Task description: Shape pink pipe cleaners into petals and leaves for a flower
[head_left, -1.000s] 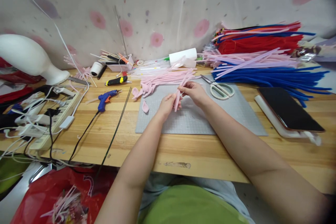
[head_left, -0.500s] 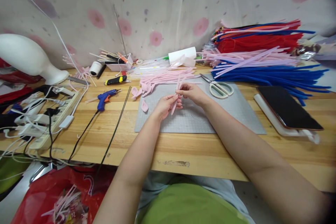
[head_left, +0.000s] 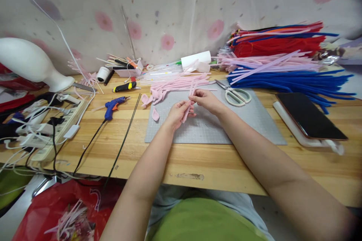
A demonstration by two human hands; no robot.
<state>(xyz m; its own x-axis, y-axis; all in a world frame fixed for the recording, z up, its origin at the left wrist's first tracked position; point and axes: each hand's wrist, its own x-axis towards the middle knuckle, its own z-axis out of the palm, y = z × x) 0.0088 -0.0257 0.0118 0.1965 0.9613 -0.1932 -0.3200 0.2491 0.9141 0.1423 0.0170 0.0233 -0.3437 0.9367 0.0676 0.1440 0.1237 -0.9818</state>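
Pink pipe cleaners [head_left: 186,114] are pinched between my two hands above the grey cutting mat [head_left: 209,130]. My left hand [head_left: 178,114] is closed around their lower part. With thumb and fingertips, my right hand [head_left: 202,99] grips them a little higher, and the two hands touch. Thin ends stick up past the fingers; how they cross is partly hidden. Left of the hands lie a pink petal-shaped piece [head_left: 155,114] and a cluster of similar looped pieces [head_left: 158,95]. Behind is a row of loose pink pipe cleaners [head_left: 181,81].
Scissors [head_left: 236,96] lie on the mat's right side. A blue glue gun [head_left: 113,106], a yellow-black utility knife [head_left: 125,86] and a power strip [head_left: 60,130] are at left. Blue pipe cleaners [head_left: 285,83] and a phone [head_left: 312,115] occupy the right. A white foam head [head_left: 26,58] stands far left.
The lower ends of the held pipe cleaners have shifted slightly left. Both hands stay in nearly the same place with the same grip.
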